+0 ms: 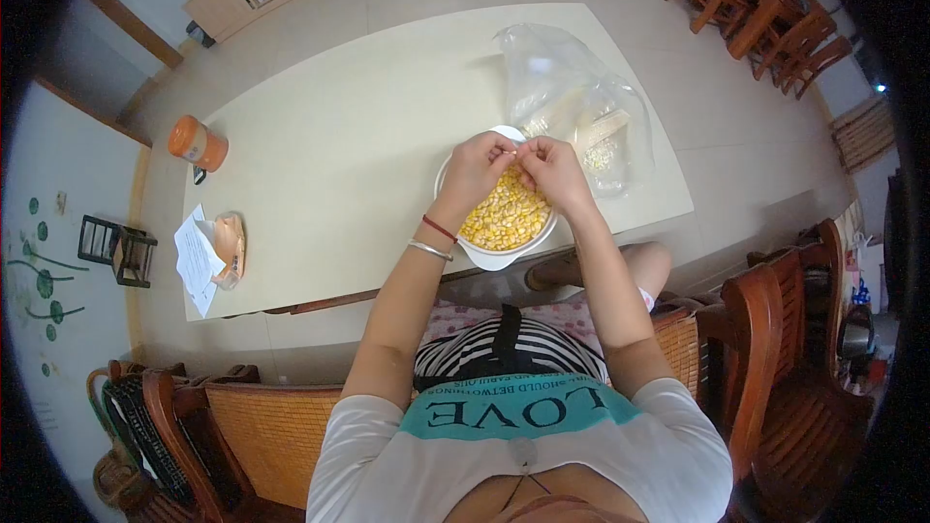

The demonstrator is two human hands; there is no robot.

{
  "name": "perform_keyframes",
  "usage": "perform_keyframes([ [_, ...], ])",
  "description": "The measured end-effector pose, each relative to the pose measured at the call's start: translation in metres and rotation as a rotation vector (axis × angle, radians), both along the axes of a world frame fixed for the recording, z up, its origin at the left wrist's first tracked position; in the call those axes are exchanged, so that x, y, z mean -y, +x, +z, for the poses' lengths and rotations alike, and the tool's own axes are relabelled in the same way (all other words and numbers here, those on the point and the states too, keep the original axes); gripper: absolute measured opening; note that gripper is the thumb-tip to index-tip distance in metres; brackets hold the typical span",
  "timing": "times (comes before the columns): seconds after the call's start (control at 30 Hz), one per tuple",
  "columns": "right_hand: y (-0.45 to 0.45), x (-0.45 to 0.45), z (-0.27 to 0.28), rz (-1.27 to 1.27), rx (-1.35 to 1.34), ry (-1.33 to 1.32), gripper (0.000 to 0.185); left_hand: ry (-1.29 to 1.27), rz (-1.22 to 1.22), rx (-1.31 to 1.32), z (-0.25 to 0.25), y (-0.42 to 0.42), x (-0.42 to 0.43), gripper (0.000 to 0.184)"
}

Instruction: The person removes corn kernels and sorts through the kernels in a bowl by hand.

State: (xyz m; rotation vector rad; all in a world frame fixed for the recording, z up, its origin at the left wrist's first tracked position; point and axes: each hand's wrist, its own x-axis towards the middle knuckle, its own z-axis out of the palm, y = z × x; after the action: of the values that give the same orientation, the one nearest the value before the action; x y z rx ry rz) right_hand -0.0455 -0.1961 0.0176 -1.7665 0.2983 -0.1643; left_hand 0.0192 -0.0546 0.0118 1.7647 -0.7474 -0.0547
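Note:
A white bowl (500,260) with handles stands near the table's front edge, filled with yellow corn kernels (507,217). Over its far part are both of my hands, fingertips close together. My left hand (477,168) comes in from the left, its thumb and fingers pinched; a red cord and a silver bangle circle that wrist. My right hand (552,170) is closed at the fingertips beside it. Whatever lies between the fingers is too small to name. Just beyond and to the right, a clear plastic bag (572,77) holds pale pieces and some kernels.
The pale table (339,136) carries an orange canister (198,143) at its left end, with a paper sheet (197,261) and an orange-brown packet (230,250) nearer me. Wooden chairs (765,329) stand at the right. A cabinet (223,0) is beyond the table.

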Motion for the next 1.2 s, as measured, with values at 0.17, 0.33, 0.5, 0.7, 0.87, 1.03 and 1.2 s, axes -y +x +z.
perform_keyframes([
  [0.17, 0.001, 0.0006, 0.0012, 0.007, -0.011, 0.013, 0.016, 0.027, -0.004, 0.046, -0.0012, 0.0005, -0.0007, 0.012],
  [0.33, 0.0032, 0.0034, -0.004, 0.024, -0.004, -0.003, 0.011, 0.079, -0.027, 0.023, 0.0023, -0.0007, -0.0019, 0.013],
  [0.5, 0.0014, 0.0001, 0.0009, 0.003, 0.017, 0.025, 0.01, 0.054, -0.026, -0.008, 0.0042, -0.0022, -0.0013, 0.014],
  [0.7, -0.001, 0.0028, 0.0023, 0.013, 0.006, 0.103, 0.01, 0.034, -0.028, -0.064, 0.004, -0.0018, -0.0007, 0.012],
  [0.87, -0.001, 0.0037, 0.0021, 0.017, -0.014, 0.182, 0.01, 0.0, -0.033, -0.084, 0.0042, -0.003, -0.001, 0.011],
  [1.03, -0.0026, 0.0041, 0.0045, 0.041, 0.004, 0.166, 0.01, 0.058, -0.013, -0.03, 0.0075, -0.0044, -0.0018, 0.01],
  [1.2, -0.0012, 0.0039, 0.0014, 0.041, 0.023, 0.103, 0.009, 0.057, -0.037, -0.003, 0.0037, -0.0029, -0.0023, 0.011],
])
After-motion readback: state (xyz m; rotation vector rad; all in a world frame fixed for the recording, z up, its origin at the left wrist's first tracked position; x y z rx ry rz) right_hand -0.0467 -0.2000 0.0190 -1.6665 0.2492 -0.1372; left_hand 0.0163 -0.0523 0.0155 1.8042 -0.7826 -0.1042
